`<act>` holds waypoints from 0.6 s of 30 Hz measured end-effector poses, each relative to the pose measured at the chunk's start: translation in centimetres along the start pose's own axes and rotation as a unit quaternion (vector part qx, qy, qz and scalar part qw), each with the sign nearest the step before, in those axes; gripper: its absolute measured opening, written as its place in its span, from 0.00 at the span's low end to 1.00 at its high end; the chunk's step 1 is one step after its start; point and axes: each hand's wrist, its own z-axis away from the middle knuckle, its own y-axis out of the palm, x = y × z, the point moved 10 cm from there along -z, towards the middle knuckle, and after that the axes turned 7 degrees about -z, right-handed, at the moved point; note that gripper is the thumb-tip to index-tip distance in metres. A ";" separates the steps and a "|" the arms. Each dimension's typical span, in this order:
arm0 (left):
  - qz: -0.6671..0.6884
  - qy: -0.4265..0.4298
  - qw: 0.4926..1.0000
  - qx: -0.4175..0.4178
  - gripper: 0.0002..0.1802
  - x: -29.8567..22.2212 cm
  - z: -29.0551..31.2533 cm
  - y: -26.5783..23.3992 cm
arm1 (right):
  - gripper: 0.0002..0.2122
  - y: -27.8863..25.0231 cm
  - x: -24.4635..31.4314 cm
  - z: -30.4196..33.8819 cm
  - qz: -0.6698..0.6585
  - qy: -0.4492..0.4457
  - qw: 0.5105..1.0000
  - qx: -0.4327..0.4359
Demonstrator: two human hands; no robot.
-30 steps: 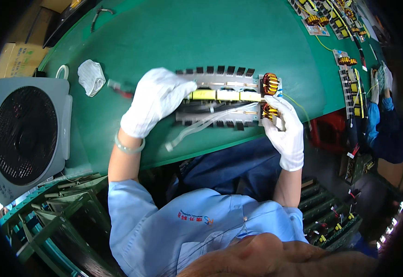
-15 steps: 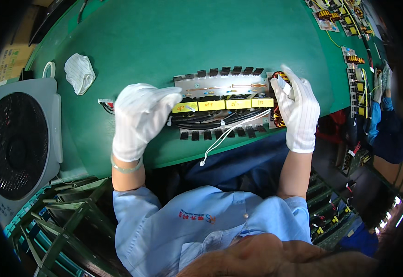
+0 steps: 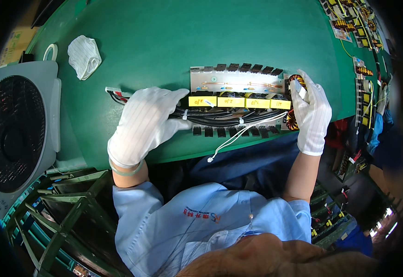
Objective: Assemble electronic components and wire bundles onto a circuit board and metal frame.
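Observation:
A long circuit board [image 3: 238, 78] lies on the green table before me. It carries yellow-taped transformers [image 3: 231, 102], rows of black components along both long edges, and copper-wound coils [image 3: 292, 121] at its right end. A black cable bundle [image 3: 213, 122] runs along its near side, and a thin white wire pair [image 3: 238, 135] hangs toward me. My left hand [image 3: 148, 122], in a striped white glove, is over the cables at the left end, thumb and forefinger apart on either side of them. My right hand [image 3: 313, 113], likewise gloved, grips the coil end; a small whitish piece shows at its fingers.
A multi-pin white connector [image 3: 113, 90] with dark and red wires lies left of my left hand. Farther left are a loose white glove [image 3: 84, 57] and a large grey fan [image 3: 16, 134]. More boards [image 3: 364, 99] lie along the right side, near another person's blue sleeve [image 3: 377, 124].
My left thumb and forefinger, pinched together before, have spread around the cables. The board and both hands appear farther right in view, partly because the view has shifted.

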 end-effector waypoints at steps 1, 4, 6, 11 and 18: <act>0.002 -0.001 1.000 0.000 0.35 -0.1 0.1 0.0 | 0.19 -0.1 0.2 0.0 0.000 -0.007 1.000 -0.007; -0.038 0.010 0.999 -0.027 0.31 -1.1 -0.2 -0.7 | 0.16 -0.3 0.5 -0.3 0.010 -0.018 1.000 -0.006; -0.048 0.033 0.997 -0.052 0.31 -1.9 -0.4 -0.9 | 0.13 -0.3 0.5 -0.5 0.020 -0.023 1.000 0.001; -0.042 0.061 0.988 -0.135 0.28 -2.0 -0.4 -1.0 | 0.15 -0.2 0.1 -1.0 -0.021 -0.065 0.998 -0.017; 0.058 0.093 0.951 -0.290 0.25 -1.7 0.6 -2.2 | 0.10 0.5 -0.2 -3.1 -0.041 -0.062 0.991 0.115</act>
